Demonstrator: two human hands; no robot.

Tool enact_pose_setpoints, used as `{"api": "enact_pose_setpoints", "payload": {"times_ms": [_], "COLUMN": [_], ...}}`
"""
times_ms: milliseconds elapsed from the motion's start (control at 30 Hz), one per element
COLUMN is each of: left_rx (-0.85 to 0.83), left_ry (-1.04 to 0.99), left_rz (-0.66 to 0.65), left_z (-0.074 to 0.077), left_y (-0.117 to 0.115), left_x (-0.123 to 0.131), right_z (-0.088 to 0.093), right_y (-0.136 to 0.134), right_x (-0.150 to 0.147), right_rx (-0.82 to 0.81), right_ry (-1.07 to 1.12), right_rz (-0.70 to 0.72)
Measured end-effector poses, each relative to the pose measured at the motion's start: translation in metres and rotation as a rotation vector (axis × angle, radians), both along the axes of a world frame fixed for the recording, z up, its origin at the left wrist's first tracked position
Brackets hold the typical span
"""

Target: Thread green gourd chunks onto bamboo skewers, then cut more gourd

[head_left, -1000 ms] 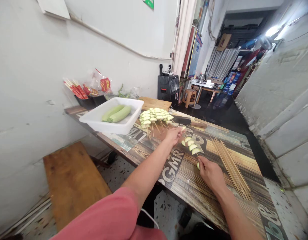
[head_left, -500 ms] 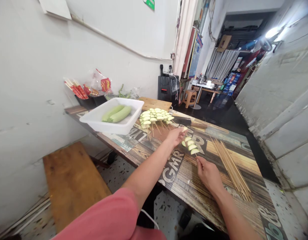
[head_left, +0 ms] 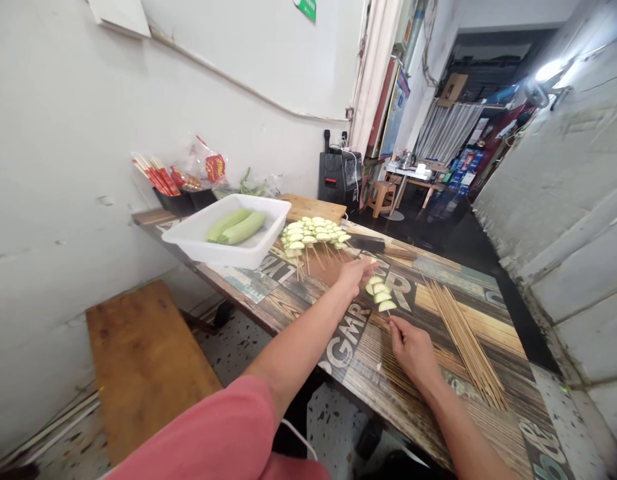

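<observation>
right hand [head_left: 414,350] has its grip pinching a skewer [head_left: 389,313] of zucchini slices [head_left: 382,297], left hand [head_left: 354,275] pinching another slice [head_left: 373,263] near the tip

Table crowded on its far and left sides

The table [head_left: 373,340] has a plank-patterned top in browns, yellow and grey-blue, with pale letters on dark panels. Near its left edge sits a white tub [head_left: 221,253]. Right of that, loaded skewers [head_left: 315,231] lie heaped together, their bare ends towards the near edge. A knife [head_left: 401,253] lies just beyond the heap, dark blade beside it, wooden handle pointing right. Behind the heap is a wooden board [head_left: 315,207]. A black box [head_left: 165,200] stands at the far left corner. Bare sticks [head_left: 465,340] lie roughly parallel on the right.
</observation>
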State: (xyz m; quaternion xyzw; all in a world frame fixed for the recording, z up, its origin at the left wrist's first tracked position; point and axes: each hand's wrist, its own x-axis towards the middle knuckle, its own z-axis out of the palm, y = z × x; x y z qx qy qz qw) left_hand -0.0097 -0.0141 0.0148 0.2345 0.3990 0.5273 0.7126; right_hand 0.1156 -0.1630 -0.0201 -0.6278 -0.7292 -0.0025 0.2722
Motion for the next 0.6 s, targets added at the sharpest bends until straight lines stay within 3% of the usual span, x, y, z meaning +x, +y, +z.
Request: {"api": "enact_pose_setpoints", "payload": {"times_ms": [267, 600], "left_rx": [0.017, -0.003], "left_ry": [0.051, 0.070], "left_rz": [-0.006, -0.070], "left_z": [-0.0039, 0.0036], "left_y": [-0.0016, -0.0049], "left_x": [0.0025, 0.0008], "right_z": [-0.0037, 0.0016], "right_y": [-0.0009, 0.0012], "right_x": [-0.0004, 0.0001], "right_rx": [-0.039, -0.114], "right_ry": [-0.063, 0.335], "right_rz": [-0.093, -0.028]}}
